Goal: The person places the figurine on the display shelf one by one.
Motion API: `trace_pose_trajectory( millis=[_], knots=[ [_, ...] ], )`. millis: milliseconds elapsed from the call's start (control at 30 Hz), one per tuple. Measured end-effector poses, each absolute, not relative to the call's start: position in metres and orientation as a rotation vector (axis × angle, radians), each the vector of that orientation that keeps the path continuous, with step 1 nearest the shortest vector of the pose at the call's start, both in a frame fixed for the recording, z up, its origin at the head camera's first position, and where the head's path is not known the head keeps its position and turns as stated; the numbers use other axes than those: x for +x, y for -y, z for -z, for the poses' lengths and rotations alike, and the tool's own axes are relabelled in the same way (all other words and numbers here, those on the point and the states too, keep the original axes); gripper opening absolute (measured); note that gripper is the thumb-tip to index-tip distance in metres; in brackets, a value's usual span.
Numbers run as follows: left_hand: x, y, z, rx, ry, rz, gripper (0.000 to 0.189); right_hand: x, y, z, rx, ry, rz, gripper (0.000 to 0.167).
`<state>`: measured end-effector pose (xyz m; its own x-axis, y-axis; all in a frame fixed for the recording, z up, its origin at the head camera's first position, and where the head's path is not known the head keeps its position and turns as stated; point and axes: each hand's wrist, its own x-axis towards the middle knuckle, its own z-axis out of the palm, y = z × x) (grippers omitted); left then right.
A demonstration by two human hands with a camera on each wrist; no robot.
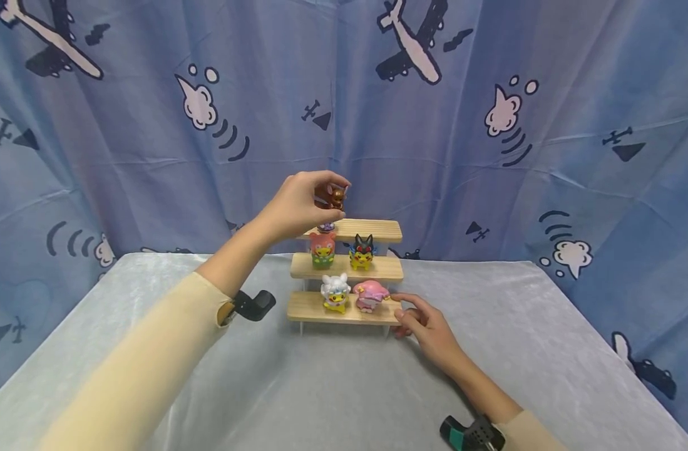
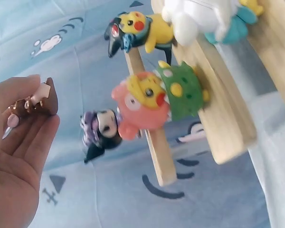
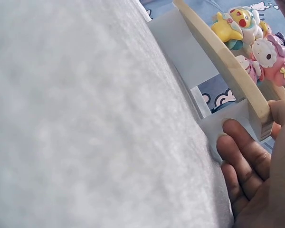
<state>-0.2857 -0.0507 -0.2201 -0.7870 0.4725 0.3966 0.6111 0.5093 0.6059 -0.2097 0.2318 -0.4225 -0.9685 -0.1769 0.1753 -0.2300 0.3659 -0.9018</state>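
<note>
My left hand [image 1: 301,199] pinches a small brown metallic-looking figurine [image 1: 337,198] between thumb and fingers, above the left part of the top board of a three-tier wooden display stand [image 1: 372,230]. In the left wrist view, a black-and-purple figurine [image 2: 104,127] stands on that top board, apart from the held one. At the stand's lower right end, my right hand [image 1: 428,335] grips the bottom board, thumb against its edge [image 3: 261,107] and fingers curled below by the white support. Just left of that hand sits a pink figurine [image 1: 370,295].
Beside the pink figurine stands a white-hooded yellow figurine [image 1: 335,293]. The middle board carries a coral-and-green figurine [image 1: 322,250] and a black-eared yellow one [image 1: 362,252]. A pale cloth [image 1: 344,388] covers the table; a blue printed curtain [image 1: 434,144] hangs behind.
</note>
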Motion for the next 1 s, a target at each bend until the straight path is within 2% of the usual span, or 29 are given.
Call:
trace_pose_trajectory(
  millis=[433,1000],
  knots=[
    [-0.308,0.004,0.212,-1.051,2.637,1.111,0.038,-0.209,-0.233,0.421,0.356,2.549,-1.722,0.037],
    [-0.321,-0.025,0.231,-1.035,2.745,1.084,0.038,-0.207,-0.234,0.421,0.392,2.534,-1.741,0.037]
  ],
)
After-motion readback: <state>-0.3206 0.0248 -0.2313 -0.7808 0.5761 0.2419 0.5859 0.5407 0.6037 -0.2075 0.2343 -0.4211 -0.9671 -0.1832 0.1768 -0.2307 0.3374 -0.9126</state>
